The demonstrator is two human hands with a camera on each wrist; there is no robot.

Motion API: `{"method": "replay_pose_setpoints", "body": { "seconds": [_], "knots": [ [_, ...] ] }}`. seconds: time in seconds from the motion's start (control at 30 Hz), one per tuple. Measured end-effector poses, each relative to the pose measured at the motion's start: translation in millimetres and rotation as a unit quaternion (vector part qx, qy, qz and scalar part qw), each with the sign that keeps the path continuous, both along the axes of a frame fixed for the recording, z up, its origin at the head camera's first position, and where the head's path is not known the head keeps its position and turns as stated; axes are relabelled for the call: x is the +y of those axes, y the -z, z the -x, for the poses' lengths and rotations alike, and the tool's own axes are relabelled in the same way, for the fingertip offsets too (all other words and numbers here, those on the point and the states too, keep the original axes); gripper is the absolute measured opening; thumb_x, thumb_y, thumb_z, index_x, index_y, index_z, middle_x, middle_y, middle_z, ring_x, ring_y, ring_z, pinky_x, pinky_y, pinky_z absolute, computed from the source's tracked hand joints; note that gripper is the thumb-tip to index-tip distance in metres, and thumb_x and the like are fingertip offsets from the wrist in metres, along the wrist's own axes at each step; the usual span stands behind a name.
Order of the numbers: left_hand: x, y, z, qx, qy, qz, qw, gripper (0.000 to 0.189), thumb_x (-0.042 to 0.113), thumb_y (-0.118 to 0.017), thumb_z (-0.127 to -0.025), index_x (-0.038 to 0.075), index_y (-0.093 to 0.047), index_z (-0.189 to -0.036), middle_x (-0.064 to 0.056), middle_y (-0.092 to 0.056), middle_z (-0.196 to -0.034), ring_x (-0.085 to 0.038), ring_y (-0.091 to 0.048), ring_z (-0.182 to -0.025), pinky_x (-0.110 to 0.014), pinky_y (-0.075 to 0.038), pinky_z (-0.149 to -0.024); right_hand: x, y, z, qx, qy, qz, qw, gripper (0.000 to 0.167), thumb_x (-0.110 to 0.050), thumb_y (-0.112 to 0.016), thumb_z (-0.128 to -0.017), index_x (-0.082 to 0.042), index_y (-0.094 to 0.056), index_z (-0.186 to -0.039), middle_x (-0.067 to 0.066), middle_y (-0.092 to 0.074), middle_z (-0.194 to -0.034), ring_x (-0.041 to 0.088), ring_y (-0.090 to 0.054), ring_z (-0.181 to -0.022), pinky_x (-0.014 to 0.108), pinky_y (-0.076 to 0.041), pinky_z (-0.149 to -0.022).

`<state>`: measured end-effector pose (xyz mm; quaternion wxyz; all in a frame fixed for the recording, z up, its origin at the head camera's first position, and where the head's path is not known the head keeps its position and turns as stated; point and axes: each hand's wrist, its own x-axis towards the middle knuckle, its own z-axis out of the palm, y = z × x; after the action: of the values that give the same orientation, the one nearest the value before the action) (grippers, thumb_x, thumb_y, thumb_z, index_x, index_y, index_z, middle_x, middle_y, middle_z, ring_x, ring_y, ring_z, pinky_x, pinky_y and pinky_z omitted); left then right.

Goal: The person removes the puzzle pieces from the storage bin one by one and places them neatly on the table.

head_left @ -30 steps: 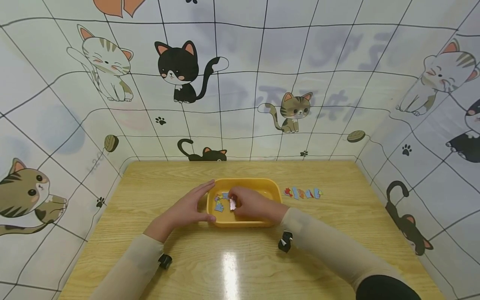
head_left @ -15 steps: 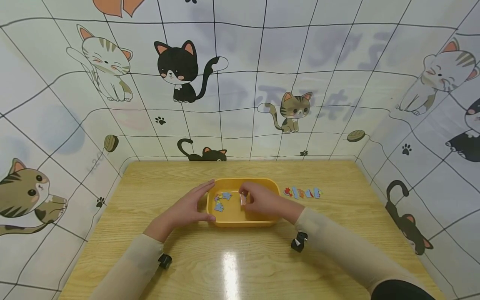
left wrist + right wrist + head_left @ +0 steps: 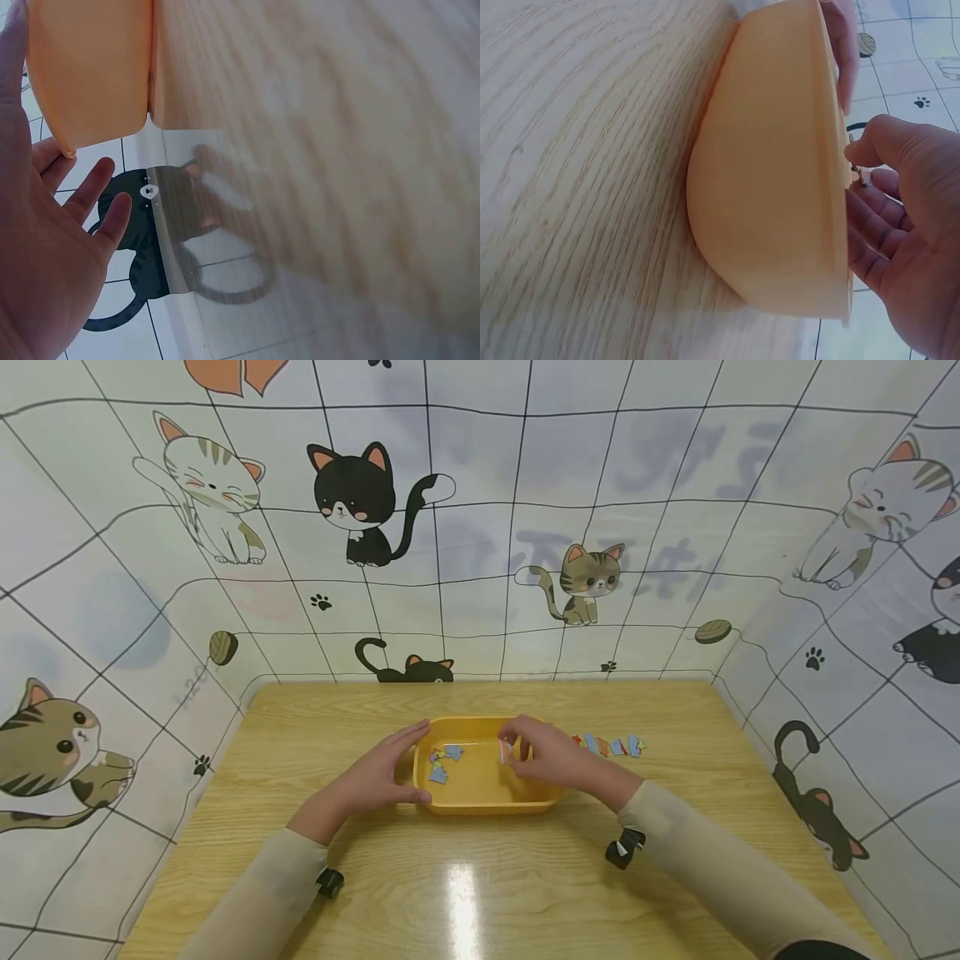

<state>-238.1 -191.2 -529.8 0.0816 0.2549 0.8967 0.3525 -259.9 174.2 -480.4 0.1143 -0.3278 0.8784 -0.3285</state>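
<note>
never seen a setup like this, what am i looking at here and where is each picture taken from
There's no robot here: these are a person's own bare hands, the left hand and the right hand. The wide picture comes from a camera worn on the head, looking forward and down. The other two come from cameras worn on the wrists, each showing its own hand close up.

On the light wood-grain table sits a yellow rounded rectangular tray, with a few small flat mostly blue pieces at its left end. To the tray's right, a row of similar colourful pieces lies on the table. Behind is a white backdrop printed with cartoon cats.

The left hand rests against the tray's left end. The right hand, over the tray, pinches a small thin pale piece.
</note>
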Motion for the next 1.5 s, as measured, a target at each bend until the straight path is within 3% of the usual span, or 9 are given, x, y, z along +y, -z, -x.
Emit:
{"method": "replay_pose_setpoints", "body": {
  "seconds": [0.5, 0.8, 1.0, 1.5],
  "knots": [
    [-0.9, 1.8, 1.0, 0.005, 0.006, -0.004, 1.0, 0.121, 0.051, -0.099, -0.081, 0.017, -0.032, -0.176, 0.009, -0.021, -0.183, -0.031, -0.021, -0.169, -0.063, -0.023, -0.133, 31, -8.4, -5.1, 0.031, 0.024, 0.017, 0.9991, 0.048, -0.009, -0.077, -0.101, -0.01, -0.062, -0.146, 0.007, -0.066, -0.134, 0.02, -0.067, -0.098, 0.037, -0.059, -0.081],
    [-1.8, 1.0, 0.3, 0.005, 0.004, 0.0, 1.0, 0.121, 0.053, -0.098, -0.081, 0.019, -0.031, -0.176, 0.009, -0.021, -0.183, -0.031, -0.021, -0.169, -0.063, -0.023, -0.133, 49, -11.8, -8.4, 0.05, 0.054, 0.028, 0.9969, 0.047, -0.005, -0.079, -0.098, -0.007, -0.064, -0.142, 0.005, -0.066, -0.126, 0.024, -0.067, -0.096, 0.039, -0.057, -0.081],
    [-1.6, 1.1, 0.1, 0.0, 0.001, 0.003, 1.0, 0.123, 0.059, -0.096, -0.081, 0.022, -0.03, -0.177, 0.011, -0.02, -0.183, -0.031, -0.02, -0.169, -0.063, -0.023, -0.133, 65, -10.3, -8.1, 0.079, 0.075, 0.042, 0.9932, 0.042, -0.001, -0.08, -0.097, -0.001, -0.066, -0.136, 0.005, -0.067, -0.116, 0.023, -0.066, -0.09, 0.034, -0.057, -0.073],
    [-1.1, 4.1, 1.2, -0.008, -0.005, 0.008, 0.9999, 0.124, 0.067, -0.094, -0.079, 0.026, -0.029, -0.177, 0.015, -0.019, -0.183, -0.027, -0.02, -0.169, -0.06, -0.023, -0.133, 112, -4.9, -8.0, 0.095, 0.114, 0.008, 0.9889, 0.045, -0.003, -0.081, -0.099, 0.0, -0.064, -0.14, 0.008, -0.07, -0.121, 0.024, -0.066, -0.094, 0.035, -0.057, -0.076]
  ]
}}
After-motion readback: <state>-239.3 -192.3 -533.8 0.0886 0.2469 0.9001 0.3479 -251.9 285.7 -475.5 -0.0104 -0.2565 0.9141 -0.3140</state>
